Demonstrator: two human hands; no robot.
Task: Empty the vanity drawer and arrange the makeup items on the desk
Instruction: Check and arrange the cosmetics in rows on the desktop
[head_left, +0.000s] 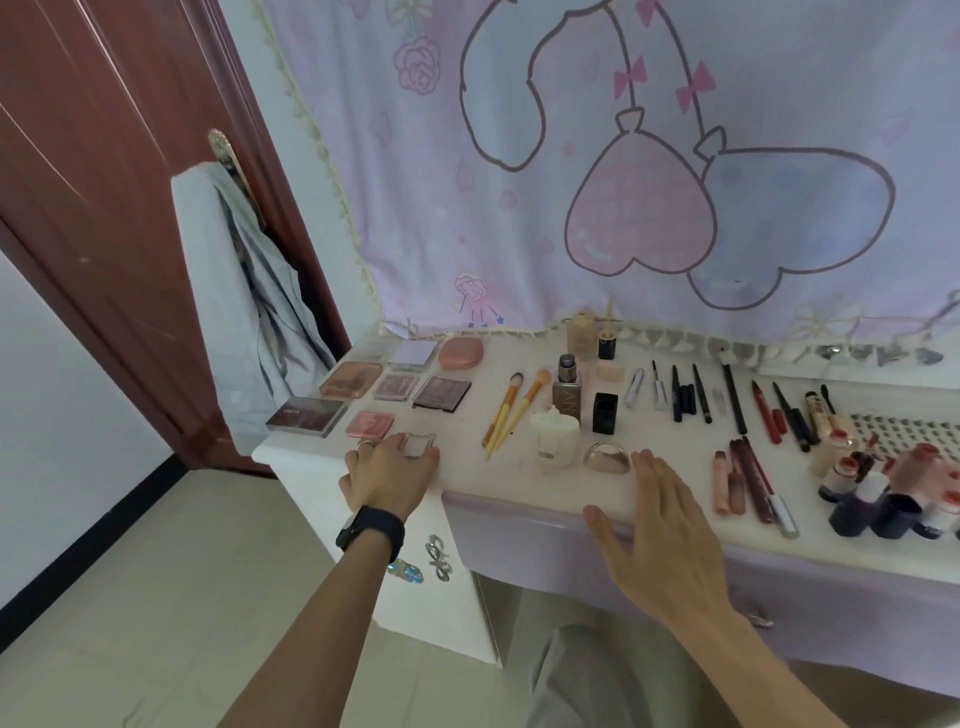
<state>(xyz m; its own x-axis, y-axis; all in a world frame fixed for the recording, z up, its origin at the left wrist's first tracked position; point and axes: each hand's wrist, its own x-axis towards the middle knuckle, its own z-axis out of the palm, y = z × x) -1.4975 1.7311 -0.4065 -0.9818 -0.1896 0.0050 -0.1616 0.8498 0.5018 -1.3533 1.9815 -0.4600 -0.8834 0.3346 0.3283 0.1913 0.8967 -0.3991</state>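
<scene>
Basically placement stage, head view: left hand (392, 475) had its grip closed around a small clear compact (418, 445), sitting on the surface (511, 353) left of the brushes (515, 415), at the front of the palette block. Right hand (654, 514) lay flat, fingers straight, holding nothing, right of the brushes above the drawer front (519, 540). Next move probably: release, square it to the row, recheck the drawer. Counts: two brushes; eight palettes (350, 379) left of them, plus the one held.

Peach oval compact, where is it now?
In the head view the peach oval compact lies at the back left of the desk, just right of the pale lilac palette.
</scene>
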